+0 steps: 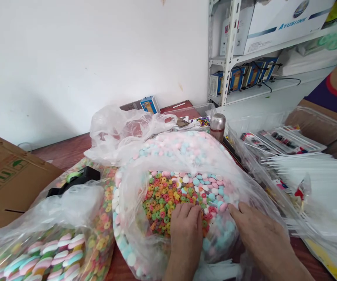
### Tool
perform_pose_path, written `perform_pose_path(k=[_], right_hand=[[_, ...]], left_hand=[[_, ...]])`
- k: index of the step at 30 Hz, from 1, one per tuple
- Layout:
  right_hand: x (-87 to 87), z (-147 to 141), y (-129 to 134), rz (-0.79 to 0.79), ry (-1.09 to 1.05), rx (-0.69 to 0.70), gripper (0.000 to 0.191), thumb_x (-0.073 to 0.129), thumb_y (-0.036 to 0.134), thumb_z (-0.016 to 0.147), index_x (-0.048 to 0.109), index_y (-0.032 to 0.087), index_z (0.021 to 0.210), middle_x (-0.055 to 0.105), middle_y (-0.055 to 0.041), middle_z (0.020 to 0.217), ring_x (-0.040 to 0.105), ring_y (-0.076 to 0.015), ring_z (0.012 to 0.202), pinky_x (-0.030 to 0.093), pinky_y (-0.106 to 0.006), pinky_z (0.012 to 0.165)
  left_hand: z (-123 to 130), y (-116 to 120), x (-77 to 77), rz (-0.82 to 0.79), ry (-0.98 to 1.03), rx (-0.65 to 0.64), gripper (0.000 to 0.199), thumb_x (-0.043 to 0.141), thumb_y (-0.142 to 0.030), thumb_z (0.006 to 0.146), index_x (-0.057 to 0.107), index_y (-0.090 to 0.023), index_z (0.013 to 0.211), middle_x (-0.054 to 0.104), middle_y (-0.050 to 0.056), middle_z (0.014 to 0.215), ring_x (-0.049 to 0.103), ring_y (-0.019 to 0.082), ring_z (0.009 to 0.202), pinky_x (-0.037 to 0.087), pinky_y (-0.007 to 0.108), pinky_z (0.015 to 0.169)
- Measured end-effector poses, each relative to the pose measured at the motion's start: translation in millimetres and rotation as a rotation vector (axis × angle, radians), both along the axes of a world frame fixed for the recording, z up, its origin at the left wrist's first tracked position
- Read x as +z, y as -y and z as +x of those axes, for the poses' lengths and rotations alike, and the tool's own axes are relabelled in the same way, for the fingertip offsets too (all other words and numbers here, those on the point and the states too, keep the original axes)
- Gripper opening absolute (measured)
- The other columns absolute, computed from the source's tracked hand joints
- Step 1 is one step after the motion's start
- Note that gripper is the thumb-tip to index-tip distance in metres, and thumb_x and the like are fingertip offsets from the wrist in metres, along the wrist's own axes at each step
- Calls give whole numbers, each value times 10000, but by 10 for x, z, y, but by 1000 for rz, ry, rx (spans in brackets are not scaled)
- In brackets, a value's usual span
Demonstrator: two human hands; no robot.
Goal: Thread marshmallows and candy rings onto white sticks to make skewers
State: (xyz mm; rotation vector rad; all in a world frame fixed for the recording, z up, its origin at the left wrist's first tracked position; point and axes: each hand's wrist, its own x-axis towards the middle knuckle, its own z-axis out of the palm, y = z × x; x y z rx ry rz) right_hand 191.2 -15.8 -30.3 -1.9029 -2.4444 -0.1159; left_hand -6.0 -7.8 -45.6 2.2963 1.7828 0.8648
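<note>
A large clear plastic bag (pixel 156 166) lies open at the middle of the table. Inside it, small colourful ring-shaped candies (pixel 162 195) lie beside pink, blue and white button-shaped candies (pixel 214 185). My left hand (pixel 187 234) reaches over the near side, its fingers curled together with the tips down among the ring candies. What those fingers hold is hidden. At the right side of the opening, my right hand (pixel 260 230) has thumb and forefinger close together on the bag's film; its other fingers are mostly out of sight.
On the left lies another bag (pixel 96 201) with twisted marshmallows (pixel 51 257) and ring candies, a black tape dispenser (pixel 80 180) on top. A cardboard box (pixel 10 179) stands beyond. To the right are a clear bin (pixel 262 171) with white packets, a metal-capped bottle (pixel 217 127) and shelving (pixel 229 50).
</note>
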Motion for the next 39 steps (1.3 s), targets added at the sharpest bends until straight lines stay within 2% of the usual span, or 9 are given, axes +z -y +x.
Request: perform_pose_path(k=[3,8,12,17,21,26,31,35,39], right_hand=[[6,-90,-69,-49,7,3,363,540,-32,809,708,217,1013,683,-44,839,704,-237,734,502,-321,598],[78,-190,-149,-97,32,-18,368,474,-69,816,706,198,918,691,-61,837,710,-251,745,512,-334,591],[-30,-125,-146,-77,-19,-21,366,489,-48,815,688,220,965,688,-57,842,713,-250,751,491,-322,584],[-224,10,-129,-51,-94,-15,341,494,19,837,662,266,1002,677,-24,827,689,-212,599,384,-298,483],[-226,16,-130,-31,-102,-35,322,490,49,871,654,285,1014,655,-4,791,664,-188,542,330,-290,465],[-169,-18,-99,-20,-126,-18,290,520,131,926,635,303,1128,654,6,825,680,-178,598,352,-284,482],[-90,-48,-39,9,-125,-24,291,496,164,960,622,289,1191,669,5,860,696,-163,658,404,-281,516],[-93,-54,-6,20,-151,-14,309,468,159,968,620,284,1207,684,2,876,700,-161,671,422,-282,526],[-156,-43,14,2,-183,-15,319,453,151,969,620,286,1205,698,-8,910,700,-172,683,425,-294,534]], left_hand=[[70,-137,-42,25,-131,-6,106,620,-159,898,689,-236,876,676,26,838,580,238,836,445,398,766],[156,-394,-108,8,-263,-30,48,664,-211,882,683,-243,912,683,25,940,554,253,927,397,442,837],[193,-529,-115,-24,-274,-52,74,663,-172,871,686,-238,846,685,38,938,536,268,976,363,480,916],[191,-524,-14,-40,-35,-36,107,658,-138,855,699,-234,831,711,34,889,562,257,934,392,460,907],[162,-475,89,-115,182,-22,137,604,-119,871,700,-214,896,722,42,918,600,237,922,439,389,854],[155,-436,177,-278,394,-3,158,568,-171,886,712,-214,934,729,39,910,648,201,849,466,305,769],[179,-453,253,-417,675,78,160,578,-273,874,708,-179,866,683,11,707,592,152,610,426,236,561],[195,-466,308,-540,899,148,166,636,-326,808,680,-166,793,668,6,650,601,147,564,446,230,529],[206,-457,316,-598,1015,179,199,703,-363,734,675,-166,744,641,-8,576,592,139,514,454,228,504]])
